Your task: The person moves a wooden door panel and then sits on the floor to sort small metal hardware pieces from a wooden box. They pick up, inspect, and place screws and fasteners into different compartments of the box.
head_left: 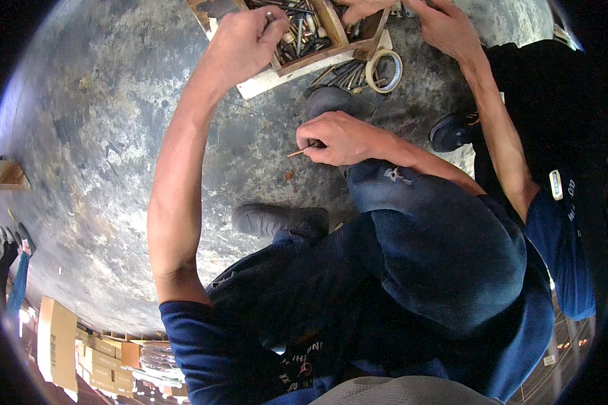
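Observation:
My left hand is pinched at the near left side of a divided wooden box. A small metal piece shows at its fingertips; its kind is too small to tell. Metal bits, bolts and rods lie jumbled in the box. Lower down, above my bent knee, my right hand is closed around a thin copper-coloured rod, whose end sticks out to the left. The rest of the rod is hidden in the fist.
At right, a co-worker's hand and another hand reach to the box. A tape roll and loose thin rods lie before it. My shoe rests on the stained floor. Cardboard boxes stand lower left.

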The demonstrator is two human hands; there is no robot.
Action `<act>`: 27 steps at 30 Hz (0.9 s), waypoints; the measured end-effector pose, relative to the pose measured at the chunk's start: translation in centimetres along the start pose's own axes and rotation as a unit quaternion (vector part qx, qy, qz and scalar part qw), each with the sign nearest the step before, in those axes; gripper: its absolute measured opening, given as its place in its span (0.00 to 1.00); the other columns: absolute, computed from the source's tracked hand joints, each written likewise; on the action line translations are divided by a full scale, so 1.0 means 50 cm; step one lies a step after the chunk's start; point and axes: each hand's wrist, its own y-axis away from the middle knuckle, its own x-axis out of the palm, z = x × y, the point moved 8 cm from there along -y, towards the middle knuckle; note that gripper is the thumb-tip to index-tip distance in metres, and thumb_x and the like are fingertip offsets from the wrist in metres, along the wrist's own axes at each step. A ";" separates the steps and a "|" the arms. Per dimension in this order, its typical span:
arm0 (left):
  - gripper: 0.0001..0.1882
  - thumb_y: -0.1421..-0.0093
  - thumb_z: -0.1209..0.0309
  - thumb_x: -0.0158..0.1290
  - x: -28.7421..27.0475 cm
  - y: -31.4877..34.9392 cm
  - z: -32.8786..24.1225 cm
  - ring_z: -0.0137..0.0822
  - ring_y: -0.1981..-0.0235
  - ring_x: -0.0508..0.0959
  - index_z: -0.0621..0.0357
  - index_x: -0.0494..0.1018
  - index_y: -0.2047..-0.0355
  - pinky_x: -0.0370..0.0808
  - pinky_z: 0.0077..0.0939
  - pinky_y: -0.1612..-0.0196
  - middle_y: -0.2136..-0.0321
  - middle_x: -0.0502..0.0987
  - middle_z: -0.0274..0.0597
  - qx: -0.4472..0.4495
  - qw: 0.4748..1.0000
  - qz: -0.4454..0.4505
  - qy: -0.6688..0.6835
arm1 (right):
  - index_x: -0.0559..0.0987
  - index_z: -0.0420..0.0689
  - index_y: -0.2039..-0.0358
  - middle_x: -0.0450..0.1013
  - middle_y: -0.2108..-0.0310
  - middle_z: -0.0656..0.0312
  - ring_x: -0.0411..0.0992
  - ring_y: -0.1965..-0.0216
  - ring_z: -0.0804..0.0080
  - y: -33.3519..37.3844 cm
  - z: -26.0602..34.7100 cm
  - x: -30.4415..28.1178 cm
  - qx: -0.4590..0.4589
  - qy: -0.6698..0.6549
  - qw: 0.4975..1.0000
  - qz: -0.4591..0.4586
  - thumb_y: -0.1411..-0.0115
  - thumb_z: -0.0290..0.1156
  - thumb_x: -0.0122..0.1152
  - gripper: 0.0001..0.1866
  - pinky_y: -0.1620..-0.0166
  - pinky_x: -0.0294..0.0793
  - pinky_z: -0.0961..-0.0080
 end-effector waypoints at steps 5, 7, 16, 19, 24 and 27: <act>0.12 0.37 0.67 0.50 -0.031 0.012 0.087 0.25 0.75 0.73 0.63 0.77 0.65 0.69 0.25 0.71 0.76 0.76 0.33 -0.114 0.966 -0.073 0.219 | 0.73 0.38 0.72 0.71 0.77 0.53 0.71 0.74 0.57 0.000 0.004 0.001 -0.007 0.005 1.000 0.000 0.47 0.25 0.58 0.05 0.68 0.68 0.62; 0.07 0.41 0.72 0.50 -0.043 0.018 0.106 0.24 0.80 0.69 0.62 0.73 0.72 0.67 0.23 0.76 0.84 0.68 0.30 -0.145 0.932 -0.102 0.316 | 0.73 0.38 0.72 0.71 0.77 0.53 0.71 0.74 0.57 0.001 0.005 0.001 -0.008 0.006 1.000 0.005 0.47 0.25 0.58 0.05 0.68 0.67 0.62; 0.14 0.35 0.63 0.50 0.000 0.013 0.028 0.24 0.75 0.72 0.61 0.78 0.60 0.68 0.23 0.72 0.75 0.77 0.31 -0.023 0.999 0.026 0.034 | 0.72 0.38 0.74 0.70 0.78 0.53 0.70 0.74 0.56 -0.004 0.001 0.001 -0.018 0.006 1.000 -0.001 0.48 0.25 0.57 0.05 0.69 0.67 0.62; 0.12 0.35 0.66 0.49 -0.024 0.007 -0.001 0.21 0.79 0.67 0.61 0.76 0.69 0.62 0.21 0.77 0.80 0.73 0.29 -0.021 0.999 -0.043 0.000 | 0.72 0.38 0.74 0.70 0.78 0.54 0.71 0.74 0.55 -0.002 -0.004 0.002 -0.015 0.005 1.000 -0.002 0.47 0.25 0.57 0.05 0.69 0.67 0.61; 0.11 0.37 0.71 0.48 -0.084 0.000 0.014 0.24 0.78 0.70 0.67 0.75 0.71 0.67 0.24 0.75 0.80 0.74 0.32 -0.133 0.968 -0.061 0.203 | 0.71 0.38 0.74 0.70 0.78 0.53 0.71 0.73 0.54 -0.002 -0.008 -0.001 -0.008 -0.004 1.000 -0.003 0.47 0.26 0.57 0.05 0.69 0.67 0.60; 0.11 0.37 0.71 0.48 -0.082 -0.011 -0.010 0.25 0.77 0.71 0.67 0.73 0.73 0.68 0.26 0.74 0.81 0.73 0.33 -0.063 0.986 -0.051 0.147 | 0.71 0.38 0.74 0.71 0.77 0.53 0.71 0.73 0.53 -0.008 -0.010 0.003 -0.001 0.007 1.000 0.012 0.47 0.26 0.57 0.05 0.68 0.67 0.60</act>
